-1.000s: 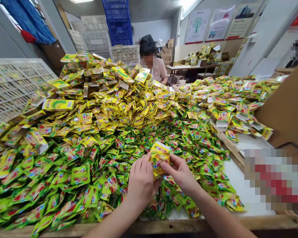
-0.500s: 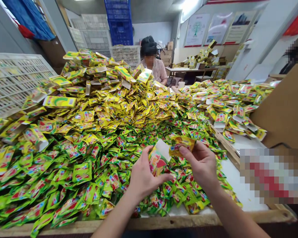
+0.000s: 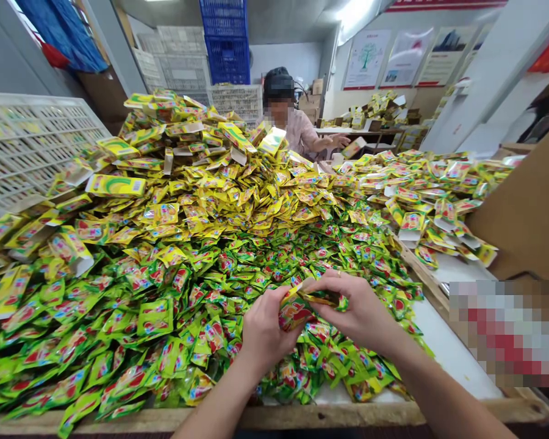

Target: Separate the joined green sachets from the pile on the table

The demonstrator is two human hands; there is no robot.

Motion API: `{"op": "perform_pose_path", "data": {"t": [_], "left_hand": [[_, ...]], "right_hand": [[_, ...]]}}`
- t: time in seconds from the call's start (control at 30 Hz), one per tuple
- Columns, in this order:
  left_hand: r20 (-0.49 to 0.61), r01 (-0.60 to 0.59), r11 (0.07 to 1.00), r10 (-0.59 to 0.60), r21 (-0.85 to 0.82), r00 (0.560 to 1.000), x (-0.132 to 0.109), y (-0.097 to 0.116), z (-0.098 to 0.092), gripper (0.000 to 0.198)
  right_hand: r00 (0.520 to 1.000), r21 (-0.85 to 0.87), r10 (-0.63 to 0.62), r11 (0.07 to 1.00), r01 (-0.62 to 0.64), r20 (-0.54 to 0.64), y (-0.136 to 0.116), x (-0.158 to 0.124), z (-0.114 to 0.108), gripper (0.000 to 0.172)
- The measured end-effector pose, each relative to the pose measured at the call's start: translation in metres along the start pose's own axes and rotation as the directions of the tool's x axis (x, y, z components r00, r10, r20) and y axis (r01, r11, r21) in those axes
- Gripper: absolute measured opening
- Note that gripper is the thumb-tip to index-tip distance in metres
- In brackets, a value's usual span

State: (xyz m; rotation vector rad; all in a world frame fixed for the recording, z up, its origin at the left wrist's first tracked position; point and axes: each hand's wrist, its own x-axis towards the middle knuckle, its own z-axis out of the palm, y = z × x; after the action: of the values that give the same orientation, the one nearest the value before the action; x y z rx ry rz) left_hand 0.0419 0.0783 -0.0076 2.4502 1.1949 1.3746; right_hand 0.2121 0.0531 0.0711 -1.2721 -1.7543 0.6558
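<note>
Wrapped round a small printed box (image 3: 294, 310), my left hand (image 3: 268, 329) holds it upright above the green sachets (image 3: 155, 317). The box's open end faces my right hand (image 3: 357, 305), which pinches a yellow sachet (image 3: 322, 297) at that opening. My right fingers partly cover the sachet and the box's flap. Both hands are close together over the near middle of the table. Behind them, yellow sachets (image 3: 256, 210) lie heaped beyond the green ones.
Yellow boxes (image 3: 116, 185) top the pile at left, beside a white crate (image 3: 41, 134). More boxes (image 3: 443, 213) lie behind a wooden strip (image 3: 427, 283) at right. A cardboard box (image 3: 526, 213) stands far right. Across the table sits a person (image 3: 297, 128).
My right hand has moved left with the yellow sachet, bringing it to the box's opening. My left hand has turned the box. The person opposite now reaches a hand out near a box.
</note>
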Motion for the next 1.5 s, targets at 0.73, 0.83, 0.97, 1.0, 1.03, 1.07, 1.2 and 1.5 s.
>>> {"op": "perform_pose_path", "data": {"t": [0.73, 0.83, 0.97, 1.0, 1.03, 1.07, 1.2, 1.5], "left_hand": [[0.055, 0.043, 0.996, -0.038, -0.08, 0.998, -0.002, -0.003, 0.0, 0.039], [0.025, 0.075, 0.987, -0.072, -0.143, 0.997, 0.003, -0.002, -0.003, 0.043], [0.102, 0.351, 0.845, -0.34, -0.404, 0.935, 0.01, 0.001, -0.012, 0.05], [0.17, 0.423, 0.771, -0.391, -0.477, 0.904, 0.011, 0.002, -0.013, 0.045], [0.229, 0.475, 0.703, -0.421, -0.529, 0.878, 0.01, 0.003, -0.014, 0.04], [0.26, 0.503, 0.655, -0.437, -0.564, 0.861, 0.009, 0.004, -0.013, 0.036], [0.207, 0.486, 0.622, -0.467, -0.614, 0.86, 0.003, 0.005, -0.009, 0.032], [0.467, 0.5, 0.645, -0.241, -0.578, 0.851, 0.003, 0.004, -0.01, 0.041]], "right_hand": [[0.975, -0.194, 0.115, 0.978, -0.077, 0.19, 0.009, -0.008, 0.033, 0.018], [0.988, -0.059, 0.143, 0.988, -0.139, 0.056, 0.012, -0.008, 0.039, 0.017], [0.966, 0.332, 0.249, 0.919, -0.211, -0.073, 0.018, -0.005, 0.04, 0.03], [0.966, 0.381, 0.256, 0.898, -0.219, -0.047, 0.019, -0.005, 0.04, 0.031], [0.968, 0.404, 0.251, 0.886, -0.226, -0.008, 0.019, -0.005, 0.04, 0.032], [0.97, 0.409, 0.243, 0.882, -0.232, 0.026, 0.02, -0.006, 0.04, 0.032], [0.948, 0.365, 0.234, 0.92, -0.145, -0.214, 0.025, -0.014, 0.043, 0.027], [0.85, 0.098, 0.454, 0.864, -0.493, 0.267, 0.045, 0.001, -0.05, 0.038]]}}
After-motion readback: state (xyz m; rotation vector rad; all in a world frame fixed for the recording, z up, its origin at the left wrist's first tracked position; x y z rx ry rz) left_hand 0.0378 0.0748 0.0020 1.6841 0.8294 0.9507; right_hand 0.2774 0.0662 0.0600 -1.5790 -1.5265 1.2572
